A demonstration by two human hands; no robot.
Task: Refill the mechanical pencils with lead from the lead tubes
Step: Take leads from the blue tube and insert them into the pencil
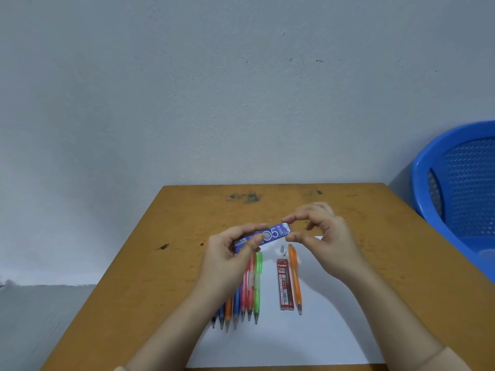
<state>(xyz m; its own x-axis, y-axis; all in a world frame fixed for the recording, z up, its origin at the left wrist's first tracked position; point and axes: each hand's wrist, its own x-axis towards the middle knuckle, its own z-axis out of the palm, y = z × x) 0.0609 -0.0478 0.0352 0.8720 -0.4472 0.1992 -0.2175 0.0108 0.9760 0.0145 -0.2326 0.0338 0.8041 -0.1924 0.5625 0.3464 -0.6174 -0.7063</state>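
Pale grey wall [241, 89] behind, flecked with a few dark marks. In front of it, an ochre wooden table [160, 250], stained and scratched, with a white sheet of paper [308, 341] on its near half. At far right, beside the table, a blue perforated plastic chair [460, 183].

Above the sheet's far edge, a blue lead tube [273, 234], clear of the table, nearly level and slanting up toward the right, with the large "5" on its label facing the camera. Gripped round its left half by the left hand [227, 261], thumb pressed across the front, fingers curled over the top edge and behind. Pinched at its right end by the right hand [326, 236], index fingertip on the upper corner, thumb tip at the lower corner, remaining fingers loosely curled and clear of the tube. Tube spanning the gap between both hands, middle of the label uncovered. Cap on or off: cannot tell.

On the paper under the left hand, a row of mechanical pencils [249, 303] side by side, tips toward the camera, upper ends hidden by the hand; green at the right end, then red, blue and orange among the rest. Near them to the right, a red lead tube [286, 285] marked "2B", flat on the paper, lengthwise. Just beside its right edge, a single orange pencil [295, 279], tip also toward the camera. Just beyond the red tube's far end, two small pale pieces [282, 249], too small to identify.
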